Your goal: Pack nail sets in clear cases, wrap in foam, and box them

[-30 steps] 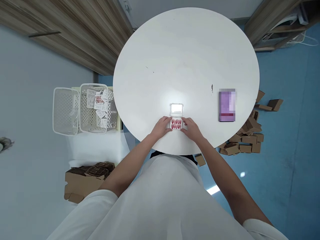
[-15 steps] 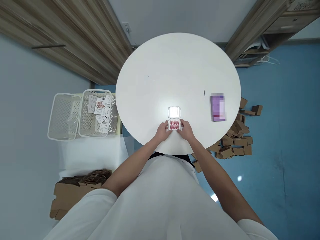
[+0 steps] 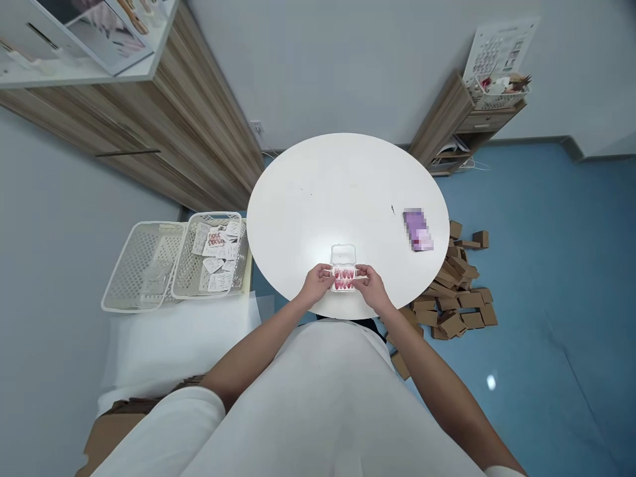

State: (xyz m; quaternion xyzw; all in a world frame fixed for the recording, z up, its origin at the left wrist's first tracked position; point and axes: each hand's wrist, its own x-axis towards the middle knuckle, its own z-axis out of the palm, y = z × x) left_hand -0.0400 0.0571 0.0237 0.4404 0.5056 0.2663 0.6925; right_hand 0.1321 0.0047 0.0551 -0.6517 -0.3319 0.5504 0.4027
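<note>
Near the front edge of the white oval table (image 3: 342, 179) is a small clear plastic case (image 3: 343, 254), its lid swung up on the far side. Two rows of red and pink press-on nails (image 3: 344, 274) lie in its near half. My left hand (image 3: 317, 283) grips the left side of that half, fingers behind and thumb toward the front. From the right, my right hand (image 3: 371, 287) pinches the opposite side the same way. Whether the case touches the tabletop or is slightly raised, I cannot tell.
A blurred purple item (image 3: 417, 228) lies on the table's right side. To the left stand a white basket (image 3: 181, 281) of cards and nail sets and another white basket (image 3: 116, 281). Several brown cardboard boxes (image 3: 470, 301) lie on the floor at right.
My view has tilted up, so more wall and shelving show. Both hands have shifted their grip on the case sides, with the fingers reaching farther over its edges. The lid stays open.
</note>
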